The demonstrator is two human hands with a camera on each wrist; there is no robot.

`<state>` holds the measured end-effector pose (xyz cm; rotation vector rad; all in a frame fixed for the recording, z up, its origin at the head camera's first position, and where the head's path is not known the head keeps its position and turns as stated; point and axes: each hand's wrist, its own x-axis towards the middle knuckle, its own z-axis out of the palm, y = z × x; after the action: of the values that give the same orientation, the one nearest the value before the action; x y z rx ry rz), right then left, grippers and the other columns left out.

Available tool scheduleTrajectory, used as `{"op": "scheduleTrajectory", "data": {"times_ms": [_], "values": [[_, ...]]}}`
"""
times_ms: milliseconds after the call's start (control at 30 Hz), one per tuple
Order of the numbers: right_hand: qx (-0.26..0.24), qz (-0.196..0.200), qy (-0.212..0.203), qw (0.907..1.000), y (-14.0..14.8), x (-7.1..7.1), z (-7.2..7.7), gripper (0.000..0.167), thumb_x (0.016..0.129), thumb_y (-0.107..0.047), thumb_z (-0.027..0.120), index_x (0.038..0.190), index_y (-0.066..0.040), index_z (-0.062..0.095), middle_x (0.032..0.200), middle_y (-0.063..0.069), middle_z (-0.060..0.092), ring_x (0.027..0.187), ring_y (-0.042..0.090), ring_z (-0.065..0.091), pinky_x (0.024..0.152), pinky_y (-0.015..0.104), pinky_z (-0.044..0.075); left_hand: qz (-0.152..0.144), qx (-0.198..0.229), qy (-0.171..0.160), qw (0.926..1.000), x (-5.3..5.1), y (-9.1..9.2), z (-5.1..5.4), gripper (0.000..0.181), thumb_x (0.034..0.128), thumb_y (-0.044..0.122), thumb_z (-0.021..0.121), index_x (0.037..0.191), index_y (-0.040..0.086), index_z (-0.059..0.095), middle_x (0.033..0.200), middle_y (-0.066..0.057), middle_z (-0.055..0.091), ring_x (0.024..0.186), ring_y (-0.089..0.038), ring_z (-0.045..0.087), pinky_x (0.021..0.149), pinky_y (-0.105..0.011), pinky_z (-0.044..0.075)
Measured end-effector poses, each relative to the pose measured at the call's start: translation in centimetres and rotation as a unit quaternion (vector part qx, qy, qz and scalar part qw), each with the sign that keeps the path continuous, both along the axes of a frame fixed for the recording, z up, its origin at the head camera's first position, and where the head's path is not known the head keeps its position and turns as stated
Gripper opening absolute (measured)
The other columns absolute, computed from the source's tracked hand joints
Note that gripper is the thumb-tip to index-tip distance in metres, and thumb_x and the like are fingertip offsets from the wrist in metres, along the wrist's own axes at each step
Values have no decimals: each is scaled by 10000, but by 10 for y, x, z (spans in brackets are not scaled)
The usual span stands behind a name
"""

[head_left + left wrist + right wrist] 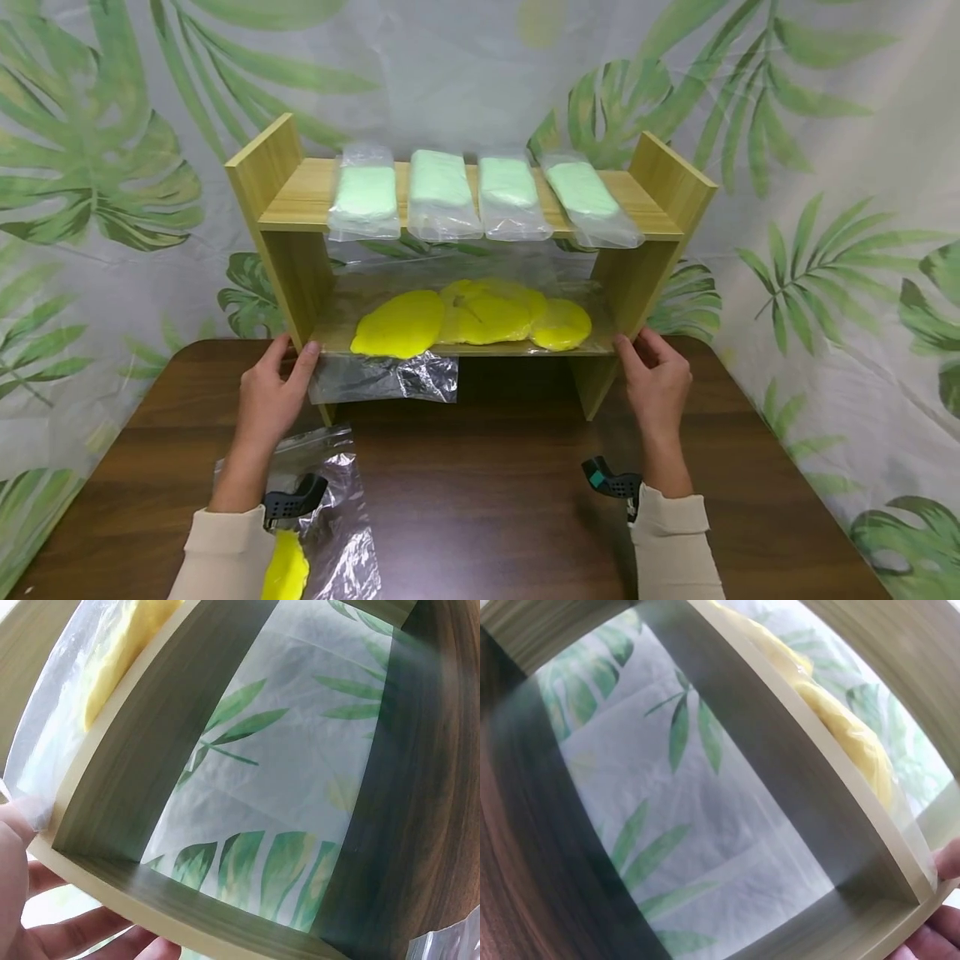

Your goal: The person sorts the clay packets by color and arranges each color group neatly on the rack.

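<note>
A two-tier wooden shelf stands at the back of the table. My left hand grips its left side panel at the lower board, with the thumb at the front edge and fingers around the outside. On the other side, my right hand holds the right side panel at the same height. Several clear bags with pale green contents lie in a row on the top board. Yellow flat pieces in clear bags rest on the lower board. One bag's clear end hangs over the front edge near my left hand.
A clear bag with a yellow piece lies on the dark wooden table, partly under my left forearm. Leaf-patterned cloth hangs behind and beside the table. Black wrist mounts sit at both wrists.
</note>
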<state>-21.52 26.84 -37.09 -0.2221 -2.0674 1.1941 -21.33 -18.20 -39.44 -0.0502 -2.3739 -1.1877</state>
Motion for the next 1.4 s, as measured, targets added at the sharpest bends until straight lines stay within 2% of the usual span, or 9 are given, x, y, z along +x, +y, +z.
{"op": "scheduleTrajectory", "data": {"times_ms": [233,400,467,633,700,833,1033,1233,1400], "values": [[-106,31,85,9999,-3,-1,-4,290,878,-315,710,1081,-111,744,997,100,727,771,-80,591,660,90,449,-407,-39,-378,9984,14,-6,4,508,996,416,496,1416,132,466,1212,-210,628,1037,-372,628,792,-515,489],[-148,-40,189,9997,-1,-1,-7,283,874,-312,716,1075,-114,747,980,107,728,762,-82,592,656,95,451,-636,-158,-414,9970,27,-10,5,538,1009,384,476,1484,152,379,1226,-201,623,1032,-371,635,783,-475,507],[-124,-52,167,9998,0,-1,-8,289,876,-317,712,1082,-117,745,980,105,728,759,-91,589,652,92,448,-682,-284,-406,9964,34,-12,2,513,1019,365,457,1485,166,378,1181,-182,650,1001,-355,655,752,-408,515],[-80,-103,163,9998,0,0,-7,283,873,-325,715,1079,-135,748,982,90,731,768,-97,591,653,92,449,-770,-503,-593,9940,61,-16,-10,482,1039,329,419,1483,146,374,1138,-203,669,978,-368,668,779,-512,521],[-72,-136,192,9997,0,0,-7,272,870,-321,719,1068,-137,751,973,88,732,766,-91,594,651,97,450,-714,-602,-884,9917,72,-17,-15,508,1035,362,420,1483,127,367,1166,-223,651,994,-395,655,798,-585,492],[-75,-155,209,9996,1,-1,-8,267,871,-311,715,1062,-128,752,961,96,731,756,-89,589,649,101,448,-473,-762,-1479,9849,93,-19,-24,587,999,429,487,1455,70,392,1186,-237,634,1011,-403,644,809,-537,514],[-108,-176,144,9997,0,-2,-8,279,874,-315,708,1072,-123,748,972,96,730,754,-92,585,650,94,441,-107,-1021,-1844,9775,121,-30,-40,540,963,372,586,1375,38,488,1195,-242,628,1021,-395,639,771,-480,539],[-171,-150,171,9996,0,-2,-8,289,870,-310,714,1093,-128,745,992,95,730,771,-81,597,661,94,452,66,-1067,-2675,9576,138,-45,-50,545,946,330,618,1372,19,483,1258,-275,573,1047,-384,634,749,-406,556],[-154,-125,187,9996,0,-2,-9,296,874,-315,711,1106,-133,741,1000,84,729,782,-78,599,665,94,454,289,-1111,-2847,9517,146,-56,-59,566,932,344,626,1361,2,487,1285,-293,540,1064,-407,614,711,-361,563]]}}
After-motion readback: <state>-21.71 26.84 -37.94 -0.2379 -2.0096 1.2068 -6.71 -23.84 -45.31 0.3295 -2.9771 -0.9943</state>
